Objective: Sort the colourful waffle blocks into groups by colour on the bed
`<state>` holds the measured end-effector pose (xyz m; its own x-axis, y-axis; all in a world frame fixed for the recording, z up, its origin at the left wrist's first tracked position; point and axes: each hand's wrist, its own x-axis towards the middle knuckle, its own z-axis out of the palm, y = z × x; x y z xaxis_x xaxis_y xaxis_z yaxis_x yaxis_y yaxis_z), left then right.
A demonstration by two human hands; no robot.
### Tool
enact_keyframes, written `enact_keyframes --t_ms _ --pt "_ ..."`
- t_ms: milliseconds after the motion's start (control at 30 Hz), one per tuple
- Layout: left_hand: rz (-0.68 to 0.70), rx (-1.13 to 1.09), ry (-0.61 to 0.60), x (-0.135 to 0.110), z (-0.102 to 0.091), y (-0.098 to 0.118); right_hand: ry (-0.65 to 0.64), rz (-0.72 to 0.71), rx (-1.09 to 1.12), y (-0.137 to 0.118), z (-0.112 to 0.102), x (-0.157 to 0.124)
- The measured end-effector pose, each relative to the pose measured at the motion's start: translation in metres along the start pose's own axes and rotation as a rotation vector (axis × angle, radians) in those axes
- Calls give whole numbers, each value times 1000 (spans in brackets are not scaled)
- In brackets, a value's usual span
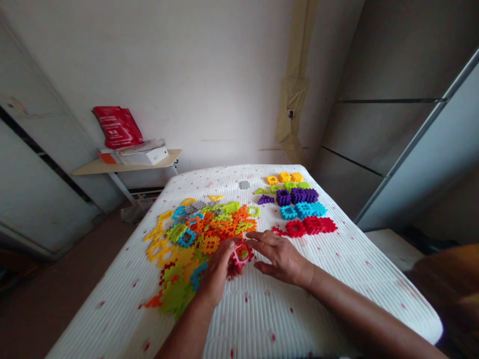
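Observation:
My left hand [221,267] is closed on a pinkish-red square frame tile [242,253] with toothed edges and an open middle; more red shows beneath it, partly hidden by the fingers. Close beside the tile's right edge is my right hand [279,257], fingers stretched out and apart, palm down. A mixed heap of interlocking plastic tiles [210,244] in orange, yellow, lime, blue and grey spreads to the left and behind my hands. Beyond my right hand lies a row of red tiles [320,225], stacked on the table.
Behind the red row stand blue tiles [304,210], purple tiles [298,195], lime tiles and yellow tiles [285,177]. A lone grey tile [244,185] lies at the back. A white quilted cover [262,319] is spread beneath everything. A small side table [149,165] holds boxes and a red bag [116,127].

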<state>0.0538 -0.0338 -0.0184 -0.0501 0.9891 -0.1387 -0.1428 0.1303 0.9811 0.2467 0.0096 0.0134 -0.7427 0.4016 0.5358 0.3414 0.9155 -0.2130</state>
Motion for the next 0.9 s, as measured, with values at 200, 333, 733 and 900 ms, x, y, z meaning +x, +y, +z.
enact_keyframes --t_ms 200,333,733,900 --pt "2 -30 16 -1 3 0 -20 -54 -45 -3 2 7" --pt "0 -24 -35 -2 5 -1 -24 -49 -36 -7 6 7" --pt "79 104 54 -7 1 10 -130 411 -189 53 -71 -28" --pt "80 133 68 -8 7 11 -296 581 -209 79 -85 -44"
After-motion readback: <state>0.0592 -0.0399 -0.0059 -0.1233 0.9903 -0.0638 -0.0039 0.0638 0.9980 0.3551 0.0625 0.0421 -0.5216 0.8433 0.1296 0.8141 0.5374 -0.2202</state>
